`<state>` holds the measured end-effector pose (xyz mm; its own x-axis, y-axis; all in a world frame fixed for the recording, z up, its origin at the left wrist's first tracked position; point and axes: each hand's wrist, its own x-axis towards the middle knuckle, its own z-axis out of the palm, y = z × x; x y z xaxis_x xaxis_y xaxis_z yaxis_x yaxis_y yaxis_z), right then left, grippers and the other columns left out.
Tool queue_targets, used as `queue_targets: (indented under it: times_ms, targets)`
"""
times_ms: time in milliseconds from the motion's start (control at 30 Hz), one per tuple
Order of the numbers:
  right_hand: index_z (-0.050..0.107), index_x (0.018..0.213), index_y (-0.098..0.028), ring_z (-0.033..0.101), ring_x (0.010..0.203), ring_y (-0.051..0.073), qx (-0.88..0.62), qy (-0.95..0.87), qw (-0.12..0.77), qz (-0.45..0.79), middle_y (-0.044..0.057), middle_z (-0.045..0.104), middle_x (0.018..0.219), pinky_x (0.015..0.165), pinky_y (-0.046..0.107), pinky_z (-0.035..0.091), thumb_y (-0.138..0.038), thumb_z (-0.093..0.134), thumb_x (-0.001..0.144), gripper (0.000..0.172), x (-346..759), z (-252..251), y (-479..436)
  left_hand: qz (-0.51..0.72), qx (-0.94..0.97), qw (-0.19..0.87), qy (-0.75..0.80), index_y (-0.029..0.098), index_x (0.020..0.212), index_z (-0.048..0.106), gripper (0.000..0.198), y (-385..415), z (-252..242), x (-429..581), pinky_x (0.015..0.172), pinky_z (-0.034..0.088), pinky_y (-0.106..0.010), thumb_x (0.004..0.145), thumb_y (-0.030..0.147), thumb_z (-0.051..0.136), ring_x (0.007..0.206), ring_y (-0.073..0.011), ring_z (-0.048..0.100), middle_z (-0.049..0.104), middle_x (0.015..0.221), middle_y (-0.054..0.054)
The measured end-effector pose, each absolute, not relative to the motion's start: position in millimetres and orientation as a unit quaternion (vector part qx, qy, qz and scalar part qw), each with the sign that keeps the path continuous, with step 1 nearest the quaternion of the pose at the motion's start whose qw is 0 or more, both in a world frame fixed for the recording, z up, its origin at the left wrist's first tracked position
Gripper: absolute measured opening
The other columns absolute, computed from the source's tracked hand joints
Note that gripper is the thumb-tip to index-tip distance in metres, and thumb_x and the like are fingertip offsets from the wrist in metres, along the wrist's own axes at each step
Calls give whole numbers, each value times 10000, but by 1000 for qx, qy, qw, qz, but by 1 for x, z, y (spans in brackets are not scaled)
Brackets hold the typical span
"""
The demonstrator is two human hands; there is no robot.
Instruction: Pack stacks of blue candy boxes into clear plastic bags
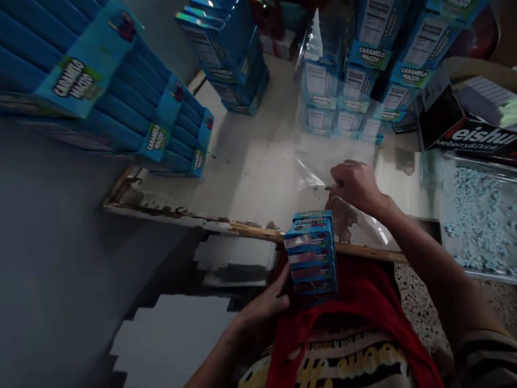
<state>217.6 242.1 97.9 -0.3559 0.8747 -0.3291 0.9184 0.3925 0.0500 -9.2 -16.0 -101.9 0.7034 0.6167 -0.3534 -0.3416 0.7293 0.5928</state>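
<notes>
Red apron (359, 291): was nearest, over a striped shirt (343, 355).
Left hand (269, 304): gripped the blue bundle by its left side, the far fingers hidden.
Blue bundle (311, 261): stood tilted before the apron, at the table's near edge, its small boxes layered one on another.
Table (254, 178): was pale, its wooden edge chipped and stained.
Right hand (355, 183): lay over the clear bag, fingers curled inward; whether they pinched film, I could not tell.
Clear bag (313, 167): spread under and around that hand.
Tray (476, 274): sat at the right, pale blue pieces (480, 215) scattered in it.
Left stack (177, 124): rose in blue, marked "Caramelo Macizo".
Black carton (464, 121): stood beyond the tray.
Boxes at the bag (357, 81): stood in columns, partly behind film.
Back stack (234, 70): stood farther off, between those columns and the left stack.
</notes>
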Motion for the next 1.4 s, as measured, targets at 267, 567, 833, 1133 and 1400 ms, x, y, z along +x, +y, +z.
queue_targets:
  times_ms: [267, 567, 833, 1133, 1400]
  targets:
    - [781, 1031, -182, 638, 899, 187, 485, 805, 323, -112, 77, 776, 996, 771, 281, 355, -306, 719, 948, 162, 185, 39, 264, 481, 622, 318, 529, 249, 963, 818, 286, 161, -34, -46, 970, 602, -423, 889, 524, 848, 973, -246, 757, 816, 991, -54]
    - [740, 959, -181, 636, 870, 165, 520, 778, 309, -171, 57, 781, 991, 705, 263, 292, -650, 821, 890, 482, 195, 25, 261, 332, 822, 197, 419, 175, 897, 791, 231, 226, -89, 9, 741, 499, -350, 1039, 232, 618, 880, -238, 699, 760, 890, -85]
    - [756, 1033, -162, 645, 912, 160, 493, 794, 325, -145, 78, 766, 1099, 686, 313, 276, -268, 630, 1070, 169, 227, 52, 225, 337, 826, 67, 446, 194, 844, 725, 220, 175, -86, 9, 684, 439, -332, 1023, 151, 605, 802, -209, 650, 725, 845, -52]
    - [834, 885, -185, 635, 753, 144, 571, 746, 270, -209, 45, 801, 880, 655, 304, 267, -167, 641, 942, 203, 206, 94, 210, 393, 754, 224, 477, 189, 970, 805, 274, 151, -43, -19, 703, 521, -293, 1083, 305, 584, 835, -183, 722, 756, 934, -61]
    - [812, 812, -197, 706, 698, 148, 633, 761, 25, -138, 28, 802, 797, 646, 290, 426, -202, 693, 899, 148, 186, 136, 163, 502, 562, 176, 634, 175, 919, 818, 42, 118, 10, 2, 718, 557, -270, 953, 180, 794, 801, -168, 760, 797, 876, -26]
